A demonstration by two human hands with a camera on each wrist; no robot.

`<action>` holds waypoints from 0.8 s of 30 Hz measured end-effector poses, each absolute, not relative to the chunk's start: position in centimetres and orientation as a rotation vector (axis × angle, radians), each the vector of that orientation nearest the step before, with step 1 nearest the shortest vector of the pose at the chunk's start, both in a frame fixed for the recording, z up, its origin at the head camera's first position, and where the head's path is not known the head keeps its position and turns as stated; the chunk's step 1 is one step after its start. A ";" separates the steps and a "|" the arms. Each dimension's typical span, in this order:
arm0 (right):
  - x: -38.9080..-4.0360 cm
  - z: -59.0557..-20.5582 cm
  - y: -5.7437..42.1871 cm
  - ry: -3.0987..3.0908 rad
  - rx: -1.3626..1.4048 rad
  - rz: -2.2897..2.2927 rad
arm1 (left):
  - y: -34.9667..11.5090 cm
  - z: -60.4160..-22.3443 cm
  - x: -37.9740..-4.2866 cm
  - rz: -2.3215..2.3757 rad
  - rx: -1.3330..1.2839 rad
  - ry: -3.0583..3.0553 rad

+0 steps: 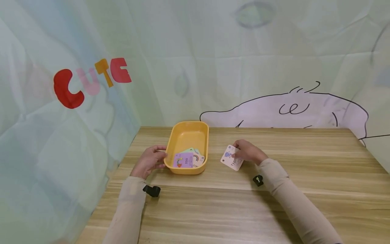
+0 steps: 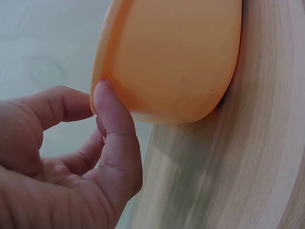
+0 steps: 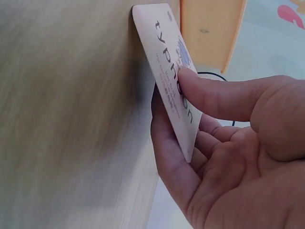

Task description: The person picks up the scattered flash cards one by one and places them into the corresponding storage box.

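A yellow plastic bin (image 1: 192, 139) sits on the table near its far edge. My left hand (image 1: 148, 161) pinches the bin's rim at the near left corner; the left wrist view has the thumb on the bin's wall (image 2: 181, 57) and the index finger at the rim. Inside lie a purple "zoo" flashcard (image 1: 186, 158), a rainbow flashcard (image 1: 198, 160) and a greenish one (image 1: 190, 150), overlapping. To the right of the bin, my right hand (image 1: 249, 151) holds a pale pink "typhoon" flashcard (image 3: 167, 71), thumb on its printed face and fingers behind, tilted over the table.
The wood-grain table (image 1: 201, 210) extends toward me and to the right. A pale printed curtain (image 1: 182, 67) hangs behind it and along the left. Black camera mounts (image 1: 152, 190) are strapped at both wrists.
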State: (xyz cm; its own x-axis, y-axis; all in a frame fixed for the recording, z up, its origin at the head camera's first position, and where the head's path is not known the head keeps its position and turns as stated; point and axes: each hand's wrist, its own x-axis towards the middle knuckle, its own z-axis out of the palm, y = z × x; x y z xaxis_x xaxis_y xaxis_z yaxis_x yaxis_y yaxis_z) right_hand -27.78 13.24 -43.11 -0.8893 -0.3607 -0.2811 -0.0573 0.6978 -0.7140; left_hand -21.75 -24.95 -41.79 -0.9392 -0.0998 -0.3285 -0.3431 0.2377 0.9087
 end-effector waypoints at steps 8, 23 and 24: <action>-27.7 -43.3 13.5 2.450 -0.312 -1.107 | -25.0 -41.8 -21.8 1.769 -0.433 2.312; -27.7 -43.3 13.6 2.416 -0.306 -1.182 | -25.0 -41.9 -21.7 1.777 -0.420 2.316; -27.7 -43.3 13.6 2.415 -0.304 -1.185 | -25.0 -42.0 -21.7 1.778 -0.416 2.317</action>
State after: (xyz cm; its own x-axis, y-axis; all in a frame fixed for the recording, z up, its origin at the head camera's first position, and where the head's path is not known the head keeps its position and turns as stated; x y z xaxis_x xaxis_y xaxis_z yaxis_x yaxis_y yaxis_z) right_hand -27.65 13.59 -43.33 -0.8833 -0.3749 -0.2816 -0.0067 0.6106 -0.7919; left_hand -21.73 -24.96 -41.95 -0.9423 -0.1044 -0.3180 -0.3342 0.2407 0.9112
